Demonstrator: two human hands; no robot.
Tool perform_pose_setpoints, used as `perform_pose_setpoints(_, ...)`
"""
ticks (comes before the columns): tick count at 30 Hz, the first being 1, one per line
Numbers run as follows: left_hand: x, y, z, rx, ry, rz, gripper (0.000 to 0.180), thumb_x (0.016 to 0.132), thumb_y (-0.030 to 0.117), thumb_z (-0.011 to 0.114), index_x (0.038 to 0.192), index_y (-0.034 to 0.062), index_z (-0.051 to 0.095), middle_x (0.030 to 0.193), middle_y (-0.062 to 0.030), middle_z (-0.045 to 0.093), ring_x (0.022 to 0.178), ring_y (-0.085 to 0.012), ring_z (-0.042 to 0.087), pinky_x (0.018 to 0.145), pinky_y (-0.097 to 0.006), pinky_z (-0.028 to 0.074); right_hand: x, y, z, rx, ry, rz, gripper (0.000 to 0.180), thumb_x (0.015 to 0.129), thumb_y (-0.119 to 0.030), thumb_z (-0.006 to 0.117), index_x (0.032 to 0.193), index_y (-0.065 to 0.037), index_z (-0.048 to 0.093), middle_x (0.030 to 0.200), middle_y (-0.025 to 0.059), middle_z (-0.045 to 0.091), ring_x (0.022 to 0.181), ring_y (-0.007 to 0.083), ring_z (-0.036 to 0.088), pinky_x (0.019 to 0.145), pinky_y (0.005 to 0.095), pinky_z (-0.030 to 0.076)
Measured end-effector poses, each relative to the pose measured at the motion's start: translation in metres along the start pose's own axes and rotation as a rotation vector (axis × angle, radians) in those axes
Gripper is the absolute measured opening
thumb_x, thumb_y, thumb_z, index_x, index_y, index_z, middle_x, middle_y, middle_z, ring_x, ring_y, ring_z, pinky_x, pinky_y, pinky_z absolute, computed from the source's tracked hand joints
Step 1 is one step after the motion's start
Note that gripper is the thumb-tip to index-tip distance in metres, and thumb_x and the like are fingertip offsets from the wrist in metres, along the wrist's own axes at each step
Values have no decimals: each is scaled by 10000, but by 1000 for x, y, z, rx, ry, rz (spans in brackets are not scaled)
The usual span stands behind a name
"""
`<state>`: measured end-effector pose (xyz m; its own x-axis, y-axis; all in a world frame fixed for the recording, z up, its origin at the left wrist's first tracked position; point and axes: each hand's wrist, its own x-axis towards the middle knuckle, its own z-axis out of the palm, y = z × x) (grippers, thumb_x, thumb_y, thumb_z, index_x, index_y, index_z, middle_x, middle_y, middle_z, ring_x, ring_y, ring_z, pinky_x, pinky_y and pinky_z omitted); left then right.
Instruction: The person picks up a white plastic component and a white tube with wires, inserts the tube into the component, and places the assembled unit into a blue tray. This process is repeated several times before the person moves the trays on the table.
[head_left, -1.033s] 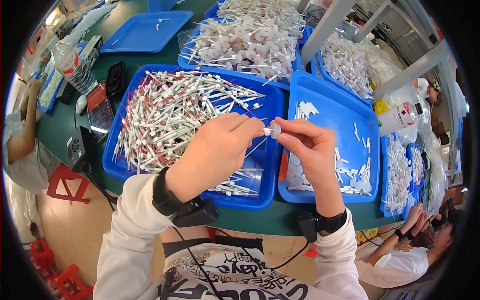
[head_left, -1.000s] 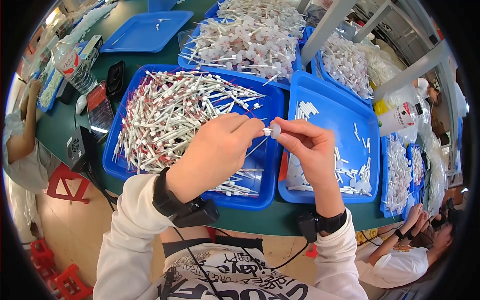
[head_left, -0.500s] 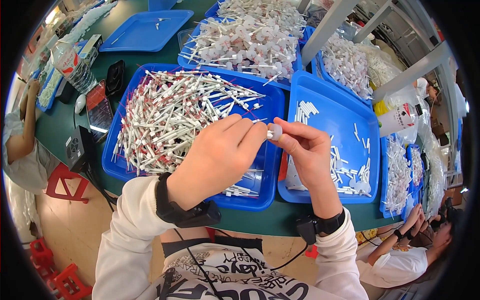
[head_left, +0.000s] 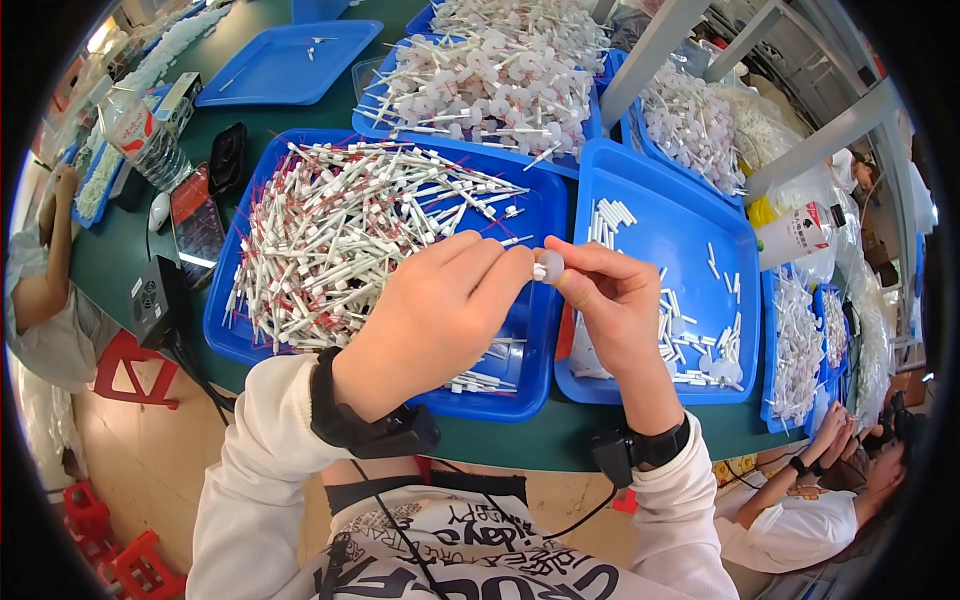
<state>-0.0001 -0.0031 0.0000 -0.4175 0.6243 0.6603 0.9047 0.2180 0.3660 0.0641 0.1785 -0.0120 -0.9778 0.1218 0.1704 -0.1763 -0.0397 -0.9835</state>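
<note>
Above the gap between two blue trays, my hands meet at the fingertips. My left hand (head_left: 440, 310) is closed, pinching a thin white stick piece whose white end pokes out at the fingertips. My right hand (head_left: 610, 295) pinches a small translucent white disc (head_left: 551, 266) between thumb and forefinger, against that end. Most of the stick is hidden by my left fingers. Under my left hand lies a blue tray (head_left: 212, 335) heaped with white sticks with red threads (head_left: 330, 230). Beside my right hand, another blue tray (head_left: 665, 190) holds loose short white tubes (head_left: 612, 215) and some discs.
Blue trays of disc-tipped sticks (head_left: 490, 85) stand at the back. A flat blue tray (head_left: 290, 60), a bottle (head_left: 145, 135), a phone (head_left: 197, 220) and a black box (head_left: 155, 300) are at left. Metal posts (head_left: 660, 60) rise at right. Other people (head_left: 800, 510) sit on both sides.
Hardly anything differs. The disc and the stick's end stay pinched between my fingertips, with only a slight shift of the fingers and the view.
</note>
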Motion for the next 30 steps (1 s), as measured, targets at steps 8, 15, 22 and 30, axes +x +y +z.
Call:
perform_pose_setpoints(8,-1,-2,2,-150,53,-56,317,663,-131,583,964,-31,589,717,-98,560,606,-225,561,534,-313,458,0,-17,-2,10,-3,36,261,806,60,650,1065,34,660,1003,133,676,884,149,646,789,253,516)
perform_pose_setpoints(15,0,2,2,-114,-2,7,289,660,-122,603,934,-32,584,713,-105,556,606,-243,553,533,-333,447,-1,-20,-12,-103,-54,-11,245,748,70,699,991,47,674,910,127,689,822,162,669,745,256,535)
perform_pose_setpoints(22,-2,-1,2,-78,20,68,316,623,-118,605,929,-43,582,709,-120,533,600,-268,528,533,-341,436,-1,-14,-7,-30,-38,3,241,735,80,707,972,49,677,907,137,688,813,174,673,740,270,546)
perform_pose_setpoints(30,-2,4,1,100,-7,126,359,581,-80,590,940,-77,580,717,-129,515,604,-276,512,531,-347,436,-2,-13,-6,-78,-40,-23,232,727,77,717,956,56,683,900,132,686,814,177,674,734,264,548)
